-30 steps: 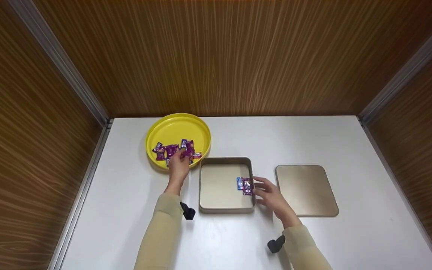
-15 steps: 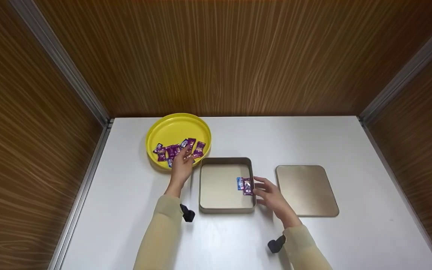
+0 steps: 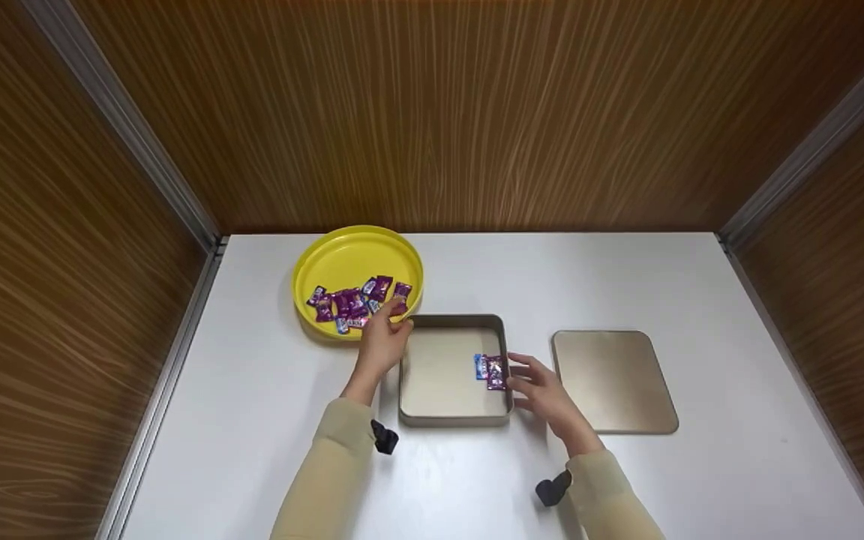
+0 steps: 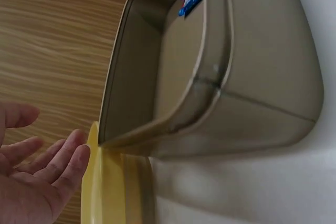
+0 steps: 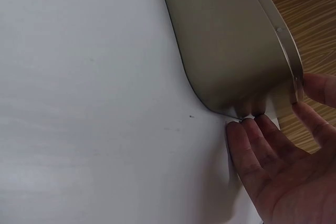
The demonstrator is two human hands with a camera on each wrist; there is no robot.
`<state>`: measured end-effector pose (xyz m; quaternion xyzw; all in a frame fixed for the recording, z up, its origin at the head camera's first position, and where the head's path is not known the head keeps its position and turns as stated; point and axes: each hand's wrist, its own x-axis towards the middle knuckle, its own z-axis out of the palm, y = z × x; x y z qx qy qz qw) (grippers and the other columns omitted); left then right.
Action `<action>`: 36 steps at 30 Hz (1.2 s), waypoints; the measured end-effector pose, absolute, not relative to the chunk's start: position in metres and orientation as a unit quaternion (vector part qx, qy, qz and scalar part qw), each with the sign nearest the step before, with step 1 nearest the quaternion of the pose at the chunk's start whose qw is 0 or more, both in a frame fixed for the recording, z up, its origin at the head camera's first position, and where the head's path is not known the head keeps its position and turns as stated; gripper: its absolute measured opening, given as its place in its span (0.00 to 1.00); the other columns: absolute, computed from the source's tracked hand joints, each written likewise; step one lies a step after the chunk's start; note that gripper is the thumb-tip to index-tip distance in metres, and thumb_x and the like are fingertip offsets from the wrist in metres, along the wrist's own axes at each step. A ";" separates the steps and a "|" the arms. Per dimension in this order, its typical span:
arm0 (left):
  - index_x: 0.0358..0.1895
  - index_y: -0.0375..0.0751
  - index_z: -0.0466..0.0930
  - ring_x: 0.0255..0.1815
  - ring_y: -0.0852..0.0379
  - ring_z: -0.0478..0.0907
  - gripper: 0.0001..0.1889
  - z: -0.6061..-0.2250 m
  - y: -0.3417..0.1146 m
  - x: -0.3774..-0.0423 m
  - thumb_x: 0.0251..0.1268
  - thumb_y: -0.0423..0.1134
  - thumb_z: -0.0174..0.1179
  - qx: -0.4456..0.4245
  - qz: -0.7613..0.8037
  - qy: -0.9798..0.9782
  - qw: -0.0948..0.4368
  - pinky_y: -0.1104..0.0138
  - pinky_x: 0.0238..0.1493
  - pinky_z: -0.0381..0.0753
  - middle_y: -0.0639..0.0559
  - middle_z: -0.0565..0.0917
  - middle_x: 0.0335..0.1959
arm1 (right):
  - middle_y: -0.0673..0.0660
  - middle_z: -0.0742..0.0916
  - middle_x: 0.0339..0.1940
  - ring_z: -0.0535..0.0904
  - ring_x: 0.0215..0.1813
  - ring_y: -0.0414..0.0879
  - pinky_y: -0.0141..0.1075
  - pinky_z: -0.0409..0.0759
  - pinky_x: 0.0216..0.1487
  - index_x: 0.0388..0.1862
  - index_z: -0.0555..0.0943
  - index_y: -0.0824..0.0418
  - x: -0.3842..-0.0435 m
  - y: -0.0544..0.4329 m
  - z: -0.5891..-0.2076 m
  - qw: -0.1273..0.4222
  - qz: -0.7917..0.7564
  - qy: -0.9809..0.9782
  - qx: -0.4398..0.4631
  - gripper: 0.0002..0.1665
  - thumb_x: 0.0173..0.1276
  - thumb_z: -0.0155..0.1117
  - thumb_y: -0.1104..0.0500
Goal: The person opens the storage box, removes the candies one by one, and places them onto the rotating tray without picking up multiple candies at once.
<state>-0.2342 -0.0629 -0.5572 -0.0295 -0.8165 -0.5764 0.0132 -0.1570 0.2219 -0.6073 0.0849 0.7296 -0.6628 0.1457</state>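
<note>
My left hand [image 3: 385, 341] hovers over the near right rim of the round yellow tray [image 3: 357, 255], beside the tin box's back left corner. Its fingers are loosely spread in the left wrist view, with no candy visible among them. Several purple and blue wrapped candies [image 3: 346, 302] lie in the tray; one purple candy [image 3: 402, 289] sits just beyond the fingertips. My right hand [image 3: 548, 394] touches the outer right wall of the square tin box [image 3: 447, 375], fingers extended against it. Inside the box, along that wall, lie a purple candy [image 3: 496, 373] and a blue one [image 3: 480, 366].
A flat metal lid [image 3: 616, 382] lies on the white table [image 3: 462, 487], right of my right hand. Wood-grain panels [image 3: 432, 112] enclose the table at the back and both sides. The tray and the box stand close together.
My left hand has moved right and toward me, from over the candy pile to the tray's edge. A purple candy shifted rightward within the tray. The right hand stays against the box.
</note>
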 end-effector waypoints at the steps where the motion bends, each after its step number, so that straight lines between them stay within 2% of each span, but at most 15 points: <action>1: 0.65 0.27 0.70 0.45 0.46 0.83 0.25 -0.556 -0.060 -0.232 0.65 0.28 0.59 -0.039 -0.571 -0.820 0.004 0.61 0.45 0.83 0.31 0.77 0.56 | 0.71 0.72 0.66 0.72 0.64 0.65 0.51 0.80 0.54 0.72 0.68 0.60 -0.157 0.222 -0.607 0.145 -0.662 0.730 0.085 0.31 0.71 0.58 0.66; 5: 0.63 0.27 0.70 0.46 0.44 0.82 0.23 -0.553 -0.050 -0.224 0.65 0.28 0.59 -0.084 -0.543 -0.835 -0.027 0.61 0.47 0.82 0.32 0.76 0.57 | 0.70 0.74 0.65 0.73 0.63 0.64 0.51 0.80 0.54 0.71 0.69 0.59 -0.155 0.223 -0.607 0.143 -0.661 0.732 0.087 0.30 0.70 0.59 0.65; 10: 0.63 0.31 0.73 0.47 0.48 0.81 0.21 -0.551 -0.036 -0.214 0.68 0.32 0.58 -0.125 -0.478 -0.866 -0.070 0.61 0.44 0.82 0.37 0.77 0.57 | 0.69 0.74 0.65 0.75 0.62 0.62 0.51 0.79 0.55 0.71 0.69 0.59 -0.155 0.223 -0.606 0.142 -0.663 0.730 0.087 0.31 0.70 0.59 0.65; 14: 0.62 0.33 0.75 0.47 0.49 0.80 0.20 -0.558 -0.022 -0.206 0.68 0.36 0.59 -0.179 -0.394 -0.897 -0.092 0.61 0.47 0.81 0.40 0.78 0.55 | 0.69 0.74 0.65 0.75 0.62 0.62 0.51 0.79 0.55 0.71 0.69 0.58 -0.155 0.223 -0.605 0.142 -0.660 0.732 0.090 0.31 0.70 0.59 0.64; 21: 0.59 0.35 0.79 0.54 0.48 0.78 0.20 -0.565 -0.001 -0.192 0.69 0.41 0.60 -0.259 -0.275 -0.920 -0.103 0.60 0.59 0.75 0.44 0.79 0.53 | 0.71 0.73 0.65 0.74 0.62 0.65 0.52 0.79 0.55 0.72 0.67 0.60 -0.155 0.223 -0.606 0.146 -0.664 0.728 0.082 0.31 0.71 0.59 0.64; 28: 0.58 0.37 0.80 0.54 0.49 0.77 0.20 -0.568 0.014 -0.185 0.71 0.47 0.58 -0.302 -0.208 -0.926 -0.091 0.59 0.58 0.76 0.45 0.80 0.54 | 0.71 0.73 0.65 0.74 0.62 0.65 0.53 0.79 0.54 0.72 0.67 0.61 -0.155 0.224 -0.607 0.141 -0.666 0.729 0.081 0.31 0.71 0.59 0.65; 36: 0.59 0.39 0.79 0.65 0.50 0.71 0.17 -0.576 0.024 -0.184 0.73 0.42 0.56 -0.365 -0.220 -0.895 -0.131 0.62 0.68 0.65 0.45 0.77 0.63 | 0.71 0.74 0.64 0.74 0.62 0.64 0.54 0.78 0.56 0.73 0.66 0.62 -0.154 0.224 -0.607 0.142 -0.668 0.726 0.081 0.31 0.72 0.58 0.65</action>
